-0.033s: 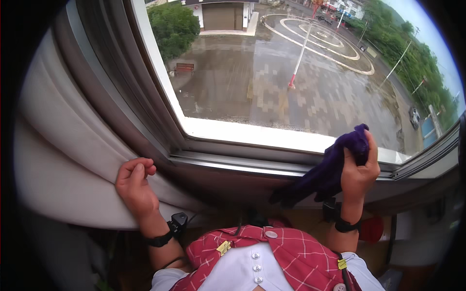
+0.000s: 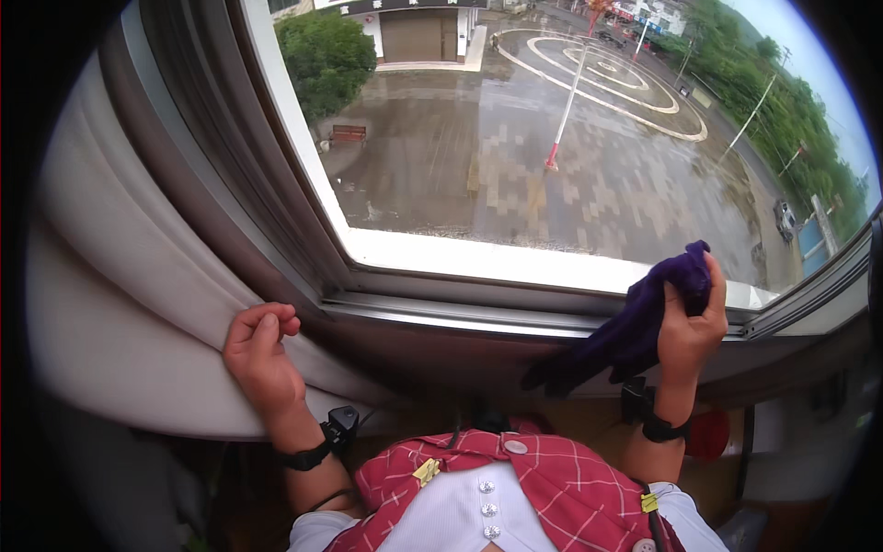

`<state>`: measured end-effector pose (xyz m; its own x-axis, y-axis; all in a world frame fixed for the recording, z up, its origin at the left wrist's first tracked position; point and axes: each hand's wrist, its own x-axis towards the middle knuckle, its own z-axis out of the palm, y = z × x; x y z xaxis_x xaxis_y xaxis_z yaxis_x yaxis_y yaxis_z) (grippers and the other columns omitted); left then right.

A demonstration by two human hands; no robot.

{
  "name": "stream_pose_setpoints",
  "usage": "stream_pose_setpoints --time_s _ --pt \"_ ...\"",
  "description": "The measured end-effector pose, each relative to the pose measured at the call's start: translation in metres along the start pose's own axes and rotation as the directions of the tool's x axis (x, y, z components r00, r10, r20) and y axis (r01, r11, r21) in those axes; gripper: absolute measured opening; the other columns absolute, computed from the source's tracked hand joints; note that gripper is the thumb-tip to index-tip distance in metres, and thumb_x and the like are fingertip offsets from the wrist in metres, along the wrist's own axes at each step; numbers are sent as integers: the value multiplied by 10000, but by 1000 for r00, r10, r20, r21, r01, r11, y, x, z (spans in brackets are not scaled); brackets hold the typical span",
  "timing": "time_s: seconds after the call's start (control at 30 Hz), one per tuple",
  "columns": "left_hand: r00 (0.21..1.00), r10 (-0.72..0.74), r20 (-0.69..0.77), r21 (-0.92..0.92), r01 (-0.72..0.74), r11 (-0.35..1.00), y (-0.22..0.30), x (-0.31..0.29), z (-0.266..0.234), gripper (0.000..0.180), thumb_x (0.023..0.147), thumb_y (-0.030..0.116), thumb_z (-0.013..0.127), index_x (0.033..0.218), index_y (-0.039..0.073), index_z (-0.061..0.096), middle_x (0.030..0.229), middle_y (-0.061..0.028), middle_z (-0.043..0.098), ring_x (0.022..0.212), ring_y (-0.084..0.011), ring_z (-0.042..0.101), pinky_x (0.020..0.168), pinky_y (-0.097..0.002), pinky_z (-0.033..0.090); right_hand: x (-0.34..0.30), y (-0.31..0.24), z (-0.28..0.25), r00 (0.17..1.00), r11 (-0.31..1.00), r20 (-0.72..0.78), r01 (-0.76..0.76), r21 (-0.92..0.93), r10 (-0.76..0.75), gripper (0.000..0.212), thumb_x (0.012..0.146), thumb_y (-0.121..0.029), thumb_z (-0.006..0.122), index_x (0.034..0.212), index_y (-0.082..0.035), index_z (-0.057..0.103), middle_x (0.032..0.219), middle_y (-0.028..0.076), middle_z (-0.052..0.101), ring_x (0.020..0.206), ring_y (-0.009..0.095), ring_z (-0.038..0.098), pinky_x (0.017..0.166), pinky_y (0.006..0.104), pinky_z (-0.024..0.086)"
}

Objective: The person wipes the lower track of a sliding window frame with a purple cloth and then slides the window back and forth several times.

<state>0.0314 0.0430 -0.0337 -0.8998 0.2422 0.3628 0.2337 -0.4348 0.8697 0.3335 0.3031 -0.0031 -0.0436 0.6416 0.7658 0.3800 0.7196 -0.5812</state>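
My right hand (image 2: 690, 336) is closed on a dark purple cloth (image 2: 639, 308), pinching its upper end between thumb and fingers. The rest of the cloth droops down to the left, across the metal window track (image 2: 478, 316) and the inner ledge below it. At the left, my left hand (image 2: 265, 359) is raised palm up beside a pale curtain (image 2: 138, 322). Its fingers are curled in with the thumb near them, and nothing shows in them.
A window frame (image 2: 299, 175) with sliding tracks rises at the left, with a white outer sill (image 2: 478, 258) beyond. Far below outside is a wet paved square with a red-and-white pole (image 2: 556, 138). A red round object (image 2: 708, 434) is low at the right.
My right hand and the purple cloth have shifted slightly to the right along the window. My left hand keeps its curled pose, almost in the same place.
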Motion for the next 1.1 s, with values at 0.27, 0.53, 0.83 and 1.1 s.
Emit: stream_pose_setpoints --time_s 0.27,0.53,0.83,1.1 --pt "944 301 132 342 -328 880 -7 -2 42 212 828 -4 543 1029 -30 605 946 -86 621 803 -134 557 746 -253 464 1 116 -83 933 892 -221 -342 -295 285 442 790 -49 686 1199 10 529 1030 146 646 938 231 618 854 337 470" --pt "801 556 221 727 -516 454 -10 10 54 348 781 28 662 1121 25 588 976 -73 615 794 -166 547 715 -281 460 -6 127 -82 917 884 -270 -369 -287 295 446 755 -72 709 1164 9 549 1017 194 644 952 318 627 835 377 477" --pt "666 679 308 803 -565 189 -14 60 9 65 864 29 610 895 -22 635 944 -126 618 766 -222 614 650 -307 515 3 143 -81 864 801 -298 -493 -341 405 432 747 -237 705 1116 -37 599 985 228 651 961 381 621 818 424 492" --pt "674 675 298 858 -499 119 -36 64 7 146 883 112 600 921 -16 660 925 -142 630 805 -271 617 738 -327 516 -6 121 -88 824 698 -411 -555 -452 390 385 773 -211 679 1089 -19 572 967 230 647 934 397 615 802 439 491"
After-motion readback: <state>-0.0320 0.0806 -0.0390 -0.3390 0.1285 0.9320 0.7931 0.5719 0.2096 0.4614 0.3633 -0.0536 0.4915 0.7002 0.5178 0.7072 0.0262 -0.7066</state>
